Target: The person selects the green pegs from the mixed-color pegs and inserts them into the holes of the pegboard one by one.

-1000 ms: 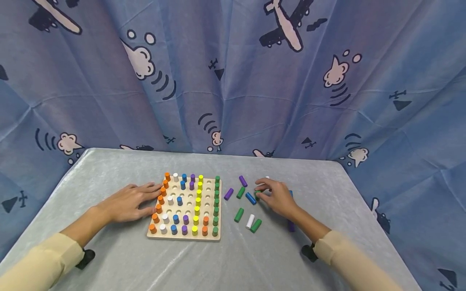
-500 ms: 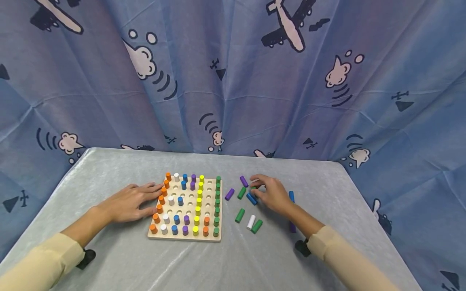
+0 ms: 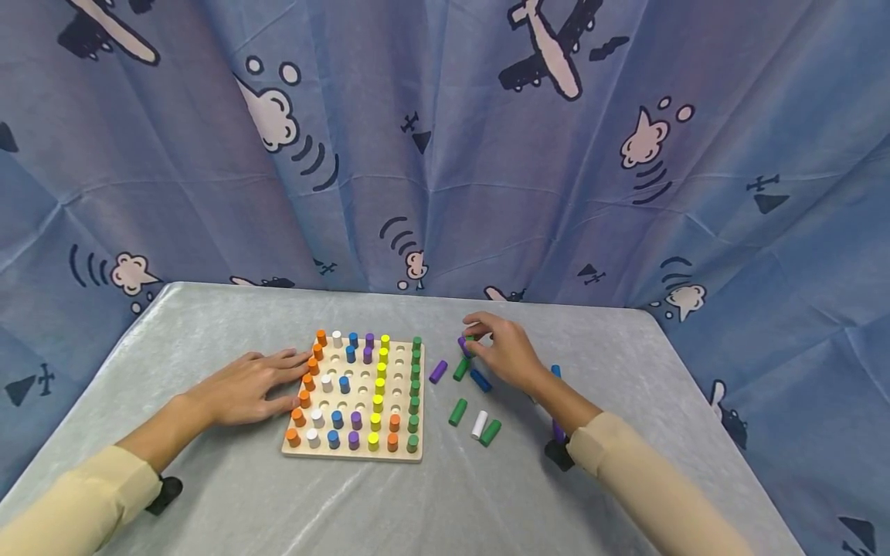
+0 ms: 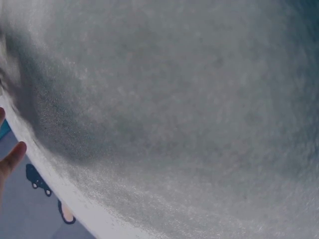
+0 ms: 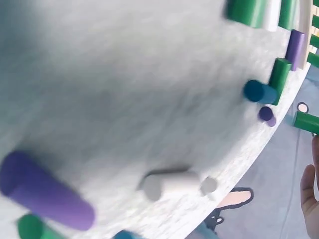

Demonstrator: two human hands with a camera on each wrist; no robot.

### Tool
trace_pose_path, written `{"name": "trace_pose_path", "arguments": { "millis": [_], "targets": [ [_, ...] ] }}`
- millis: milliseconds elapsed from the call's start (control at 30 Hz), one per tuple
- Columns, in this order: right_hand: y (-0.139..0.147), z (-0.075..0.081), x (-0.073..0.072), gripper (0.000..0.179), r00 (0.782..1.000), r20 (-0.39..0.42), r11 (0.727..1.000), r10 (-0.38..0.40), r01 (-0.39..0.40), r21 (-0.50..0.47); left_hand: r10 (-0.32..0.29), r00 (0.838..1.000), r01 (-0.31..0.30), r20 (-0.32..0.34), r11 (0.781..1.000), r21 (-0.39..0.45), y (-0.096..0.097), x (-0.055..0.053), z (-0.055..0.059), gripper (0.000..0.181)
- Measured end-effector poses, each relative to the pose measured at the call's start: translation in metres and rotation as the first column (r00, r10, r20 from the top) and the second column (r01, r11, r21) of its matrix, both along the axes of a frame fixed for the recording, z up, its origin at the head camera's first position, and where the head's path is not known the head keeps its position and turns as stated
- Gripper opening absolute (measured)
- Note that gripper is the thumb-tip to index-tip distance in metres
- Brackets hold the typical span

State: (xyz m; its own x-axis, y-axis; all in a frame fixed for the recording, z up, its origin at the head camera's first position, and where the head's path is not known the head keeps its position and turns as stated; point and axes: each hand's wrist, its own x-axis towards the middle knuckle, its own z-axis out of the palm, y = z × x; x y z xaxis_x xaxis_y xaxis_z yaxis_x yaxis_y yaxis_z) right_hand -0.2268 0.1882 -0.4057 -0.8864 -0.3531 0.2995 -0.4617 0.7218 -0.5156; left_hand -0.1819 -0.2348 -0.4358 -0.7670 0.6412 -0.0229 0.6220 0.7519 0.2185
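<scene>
A wooden pegboard [image 3: 341,455] stands on the cloth-covered table, with pegs upright in many of its holes. My left hand [image 3: 250,386] lies at the board's left edge, its fingers extended against it near the orange pegs [image 3: 309,382]. To the right of the board my right hand [image 3: 507,354] pinches a green peg [image 5: 307,122] between thumb and fingertips, above the loose pegs. Just beneath it lie a purple peg [image 3: 462,344], partly hidden by the hand, and another green peg [image 3: 461,369]. The left wrist view has only fingertips [image 4: 16,153] at its left edge.
More loose pegs lie right of the board: a purple one [image 3: 438,371], a blue one [image 3: 480,380], a white one [image 3: 480,425] and several green. Others, partly behind the right forearm, include a blue peg [image 3: 556,371]. A patterned curtain [image 3: 445,154] hangs behind the table.
My right hand has moved left and away from me, lifting the green peg from among the loose pegs. The left hand stays at the board's edge.
</scene>
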Motion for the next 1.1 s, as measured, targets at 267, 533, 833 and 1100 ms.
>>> {"name": "trace_pose_path", "arguments": {
  "millis": [267, 533, 833, 1100],
  "targets": [
    [-0.032, 0.002, -0.011, 0.03, 0.998, -0.064, 0.997, -0.001, -0.003, -0.072, 0.005, 1.0, -0.005, -0.001, 1.0, -0.007, 0.001, -0.001, -0.002, 0.066],
    [-0.061, -0.002, -0.014, 0.028, 0.996, -0.094, 0.994, -0.013, 0.003, -0.107, -0.002, 1.0, 0.002, -0.003, 1.0, 0.0, 0.0, -0.001, -0.003, 0.066],
    [-0.082, -0.001, -0.012, 0.027, 0.998, -0.06, 0.99, 0.015, -0.023, -0.142, 0.004, 1.0, -0.004, 0.003, 1.0, -0.004, -0.001, -0.004, -0.003, 0.066],
    [-0.091, -0.001, -0.013, 0.026, 0.999, -0.042, 0.99, 0.031, -0.036, -0.133, -0.004, 1.0, 0.004, 0.006, 1.0, -0.002, -0.001, -0.002, -0.001, 0.067]
  ]
}}
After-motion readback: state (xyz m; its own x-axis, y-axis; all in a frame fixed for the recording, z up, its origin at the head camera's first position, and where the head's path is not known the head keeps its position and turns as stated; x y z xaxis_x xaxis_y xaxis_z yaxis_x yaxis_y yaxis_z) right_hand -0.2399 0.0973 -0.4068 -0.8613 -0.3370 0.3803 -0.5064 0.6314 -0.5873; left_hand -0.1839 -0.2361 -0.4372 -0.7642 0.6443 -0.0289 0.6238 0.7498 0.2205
